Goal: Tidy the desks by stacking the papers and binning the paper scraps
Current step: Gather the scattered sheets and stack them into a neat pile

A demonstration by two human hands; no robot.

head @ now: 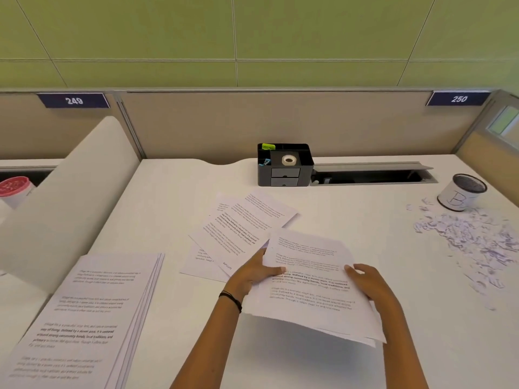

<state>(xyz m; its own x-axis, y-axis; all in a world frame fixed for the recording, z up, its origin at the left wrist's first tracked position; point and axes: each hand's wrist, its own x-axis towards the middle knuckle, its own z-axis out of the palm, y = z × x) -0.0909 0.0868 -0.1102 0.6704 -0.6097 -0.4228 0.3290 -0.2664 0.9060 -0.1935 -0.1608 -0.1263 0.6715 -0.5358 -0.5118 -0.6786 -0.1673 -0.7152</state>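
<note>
I hold a small bundle of printed sheets lifted off the white desk. My left hand grips its left edge with the thumb on top. My right hand holds the right side, thumb over the page. Several loose printed sheets lie fanned on the desk just beyond my left hand. A neat stack of papers sits at the near left. A heap of white paper scraps spreads over the right side, beside a small mesh bin with a white label.
A black desk organiser with a tape roll stands at the back centre, next to an open cable tray. A white divider separates the left desk, where a red-lidded container stands. Partition panels close off the back.
</note>
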